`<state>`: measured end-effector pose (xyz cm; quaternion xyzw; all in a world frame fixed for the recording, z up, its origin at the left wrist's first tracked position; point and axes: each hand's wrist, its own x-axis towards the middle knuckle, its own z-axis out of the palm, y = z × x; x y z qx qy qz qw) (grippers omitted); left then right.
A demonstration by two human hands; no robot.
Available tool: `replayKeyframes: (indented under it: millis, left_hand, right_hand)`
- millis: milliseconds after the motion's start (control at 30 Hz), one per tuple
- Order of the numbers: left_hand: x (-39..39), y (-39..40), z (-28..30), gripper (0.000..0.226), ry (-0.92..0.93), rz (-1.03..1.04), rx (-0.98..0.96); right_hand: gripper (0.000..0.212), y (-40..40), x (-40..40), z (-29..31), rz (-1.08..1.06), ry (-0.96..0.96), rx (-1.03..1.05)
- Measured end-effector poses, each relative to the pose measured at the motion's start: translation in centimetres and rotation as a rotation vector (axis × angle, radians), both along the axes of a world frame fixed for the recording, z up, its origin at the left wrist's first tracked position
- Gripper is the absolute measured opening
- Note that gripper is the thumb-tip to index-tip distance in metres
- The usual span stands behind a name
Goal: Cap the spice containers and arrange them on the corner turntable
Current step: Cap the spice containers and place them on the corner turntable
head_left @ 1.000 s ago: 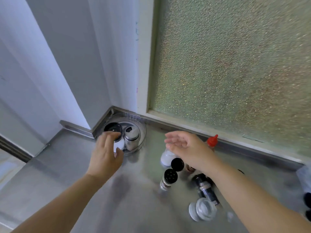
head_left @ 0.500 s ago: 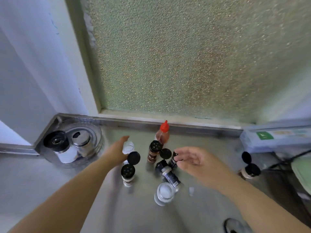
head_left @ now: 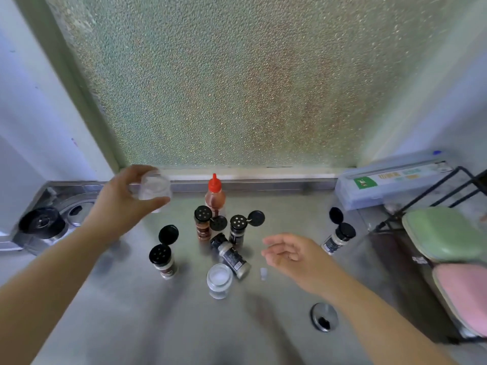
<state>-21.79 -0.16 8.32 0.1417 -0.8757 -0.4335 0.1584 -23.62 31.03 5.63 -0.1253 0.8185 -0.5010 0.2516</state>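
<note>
My left hand (head_left: 123, 201) holds a small clear jar of white powder (head_left: 154, 187) lifted above the counter, near the back ledge. My right hand (head_left: 292, 255) hovers open and holds nothing, right of the cluster of spice jars. Several black-lidded shakers stand with flip caps open: one at the front left (head_left: 162, 258), one brown (head_left: 203, 225), one dark (head_left: 237, 229), one at the right (head_left: 337, 237). Another shaker (head_left: 232, 256) lies on its side. A clear jar (head_left: 219, 280) stands uncapped. The metal turntable (head_left: 81, 204) sits in the left corner with a black-topped container (head_left: 42, 223).
A red-capped sauce bottle (head_left: 215, 197) stands at the back by the frosted window. A silver lid (head_left: 323, 316) lies at the front right. A small clear piece (head_left: 263, 273) lies under my right hand. A wrap box (head_left: 390, 180) and a black rack with green and pink items are at the right.
My left hand left the turntable, reached the white-powder jar and lifted it off the counter. My right hand drew back right of the jars. The camera view swung to the right.
</note>
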Motion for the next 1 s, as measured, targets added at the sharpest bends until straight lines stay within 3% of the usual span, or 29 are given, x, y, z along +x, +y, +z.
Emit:
replayKeyframes:
  millis: [200,433,767,900,1000]
  left_hand:
    - [1.9,9.8,2.8,0.043,-0.023,-0.392,0.472]
    - [2.7,20.2,-1.3,0.058,-0.137,-0.582,0.744]
    - [4.6,28.3,-7.5,0.052,-0.358,-0.554,0.668]
    - [5.3,29.2,-8.1,0.051,-0.386,-0.544,0.621]
    - [5.4,29.4,-8.2,0.052,-0.37,-0.521,0.61]
  right_hand:
    - [0.02,5.1,1.4,0.1,-0.069,-0.024,0.005]
    - [0.023,16.3,2.7,-1.5,-0.284,-0.051,0.097]
    - [0.033,23.4,7.5,-6.7,-0.362,-0.126,0.279]
    - [0.025,23.9,8.6,-8.5,-0.306,-0.165,0.322]
    - [0.03,24.0,7.6,-9.0,-0.285,-0.026,0.402]
